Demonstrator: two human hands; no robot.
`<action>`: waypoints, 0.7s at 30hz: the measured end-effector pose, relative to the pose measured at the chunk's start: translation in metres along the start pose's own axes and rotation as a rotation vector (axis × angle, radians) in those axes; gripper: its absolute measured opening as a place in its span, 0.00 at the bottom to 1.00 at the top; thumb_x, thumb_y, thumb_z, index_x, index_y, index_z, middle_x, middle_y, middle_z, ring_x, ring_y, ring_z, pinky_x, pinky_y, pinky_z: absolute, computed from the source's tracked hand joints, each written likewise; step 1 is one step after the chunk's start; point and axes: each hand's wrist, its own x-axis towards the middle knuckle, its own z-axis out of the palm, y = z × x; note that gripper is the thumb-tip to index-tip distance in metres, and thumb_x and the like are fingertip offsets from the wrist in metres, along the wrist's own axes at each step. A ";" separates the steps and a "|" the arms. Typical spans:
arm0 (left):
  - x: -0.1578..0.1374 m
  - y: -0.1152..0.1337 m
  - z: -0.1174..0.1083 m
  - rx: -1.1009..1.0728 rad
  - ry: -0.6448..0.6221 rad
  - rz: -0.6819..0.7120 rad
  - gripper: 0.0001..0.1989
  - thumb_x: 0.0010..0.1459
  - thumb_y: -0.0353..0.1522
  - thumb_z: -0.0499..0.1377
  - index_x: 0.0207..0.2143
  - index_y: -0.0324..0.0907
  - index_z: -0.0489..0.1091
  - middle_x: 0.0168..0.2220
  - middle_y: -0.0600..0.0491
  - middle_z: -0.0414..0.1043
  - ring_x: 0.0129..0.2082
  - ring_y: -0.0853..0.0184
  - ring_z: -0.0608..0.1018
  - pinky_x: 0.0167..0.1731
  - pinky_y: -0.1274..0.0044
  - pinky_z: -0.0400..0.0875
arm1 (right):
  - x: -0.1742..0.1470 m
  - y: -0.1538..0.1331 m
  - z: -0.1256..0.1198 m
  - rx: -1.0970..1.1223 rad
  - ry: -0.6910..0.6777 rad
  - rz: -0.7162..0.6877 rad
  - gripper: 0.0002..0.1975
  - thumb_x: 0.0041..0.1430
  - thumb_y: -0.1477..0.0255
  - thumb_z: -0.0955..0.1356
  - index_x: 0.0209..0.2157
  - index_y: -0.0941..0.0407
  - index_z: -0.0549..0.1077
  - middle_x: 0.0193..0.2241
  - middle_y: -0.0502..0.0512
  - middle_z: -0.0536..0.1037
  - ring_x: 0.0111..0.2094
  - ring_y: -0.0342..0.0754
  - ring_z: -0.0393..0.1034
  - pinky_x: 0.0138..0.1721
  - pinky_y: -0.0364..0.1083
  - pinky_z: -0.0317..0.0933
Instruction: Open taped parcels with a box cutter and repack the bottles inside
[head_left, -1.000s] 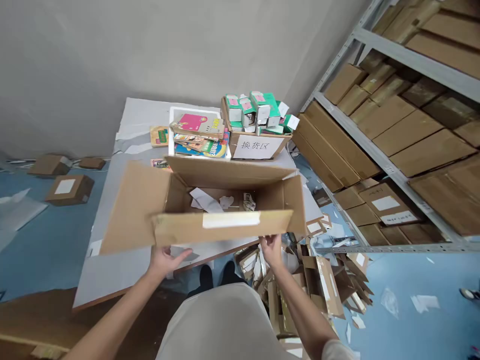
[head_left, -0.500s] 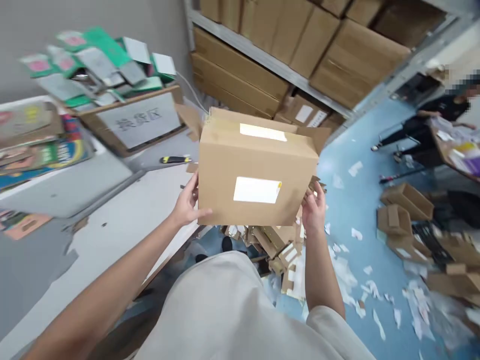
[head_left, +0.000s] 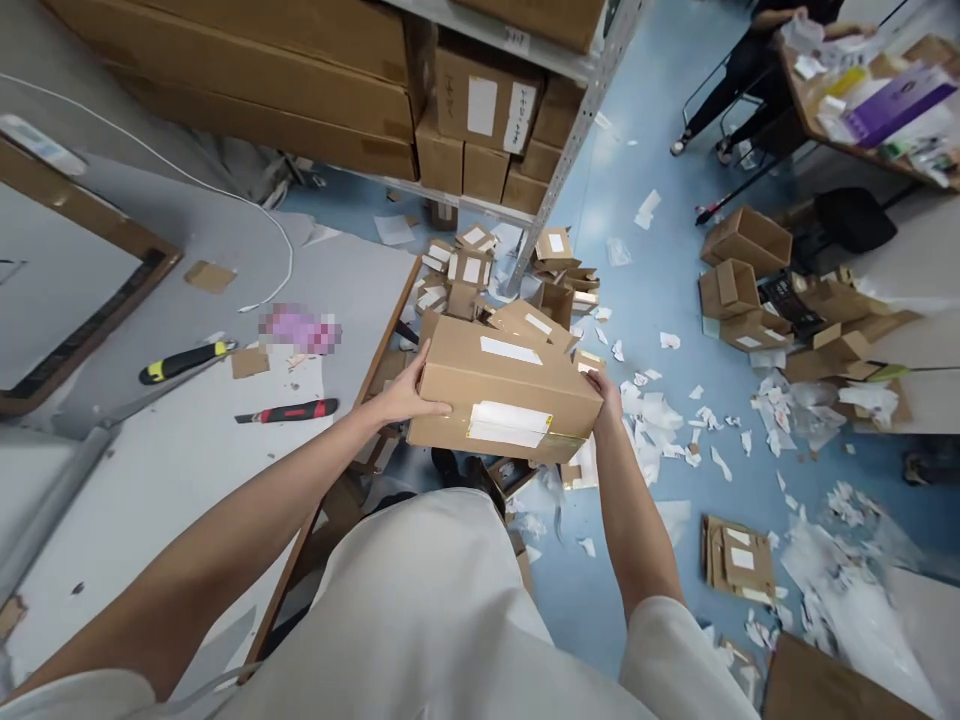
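Observation:
Between my two hands I hold a brown cardboard box in front of my body, above the floor beside the table. It bears white labels on two of its faces. My left hand grips its left end, thumb on the near face. Around the right end my right hand is closed, its fingers partly hidden by the box. On the table to the left lie a red and black utility knife and a yellow and black utility knife.
A metal shelf stacked with cartons stands ahead. Flattened and opened boxes lie at its foot. Paper scraps litter the blue floor. At the far right a person sits by a cluttered table. A white cable crosses my worktable.
My view has turned right and down. The box, held in both hands, has come lower and tilted, off the table's side and over the floor; its flaps no longer stick out visibly.

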 end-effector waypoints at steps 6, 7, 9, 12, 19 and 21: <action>0.046 -0.024 0.024 0.108 0.073 0.085 0.54 0.43 0.40 0.68 0.67 0.39 0.44 0.65 0.40 0.52 0.62 0.53 0.62 0.60 0.64 0.58 | 0.007 -0.013 -0.019 0.019 -0.059 -0.098 0.21 0.51 0.56 0.66 0.41 0.56 0.75 0.45 0.55 0.78 0.47 0.51 0.71 0.50 0.52 0.64; 0.053 -0.029 0.029 0.110 0.112 0.090 0.49 0.47 0.39 0.66 0.67 0.39 0.45 0.64 0.40 0.55 0.61 0.54 0.65 0.60 0.64 0.60 | 0.008 -0.012 -0.021 -0.024 -0.054 -0.162 0.20 0.51 0.58 0.67 0.42 0.55 0.75 0.48 0.56 0.76 0.50 0.51 0.69 0.53 0.52 0.62; 0.062 -0.036 0.037 0.149 0.180 0.068 0.40 0.54 0.36 0.60 0.66 0.39 0.48 0.61 0.40 0.61 0.58 0.57 0.69 0.58 0.65 0.62 | 0.008 -0.006 -0.022 -0.131 -0.008 -0.242 0.20 0.48 0.62 0.70 0.42 0.56 0.74 0.50 0.58 0.75 0.53 0.52 0.67 0.56 0.54 0.59; 0.060 -0.044 0.042 0.263 0.157 0.009 0.37 0.57 0.32 0.55 0.67 0.43 0.46 0.61 0.41 0.62 0.51 0.58 0.76 0.55 0.65 0.66 | 0.010 0.013 -0.019 -0.223 0.066 -0.268 0.22 0.46 0.64 0.70 0.44 0.57 0.72 0.51 0.63 0.73 0.51 0.53 0.70 0.55 0.56 0.60; 0.003 -0.076 0.003 0.156 0.211 -0.159 0.36 0.52 0.42 0.60 0.61 0.42 0.57 0.57 0.38 0.67 0.39 0.58 0.81 0.45 0.64 0.74 | 0.011 0.042 0.018 -0.343 -0.030 -0.188 0.26 0.47 0.62 0.69 0.49 0.57 0.67 0.48 0.64 0.75 0.46 0.52 0.73 0.48 0.56 0.66; -0.023 -0.085 -0.013 0.052 0.324 -0.238 0.35 0.48 0.47 0.62 0.55 0.39 0.64 0.52 0.38 0.71 0.38 0.57 0.81 0.44 0.62 0.75 | 0.011 0.044 0.043 -0.355 -0.111 -0.161 0.26 0.47 0.62 0.69 0.48 0.57 0.67 0.45 0.64 0.76 0.39 0.51 0.75 0.44 0.55 0.68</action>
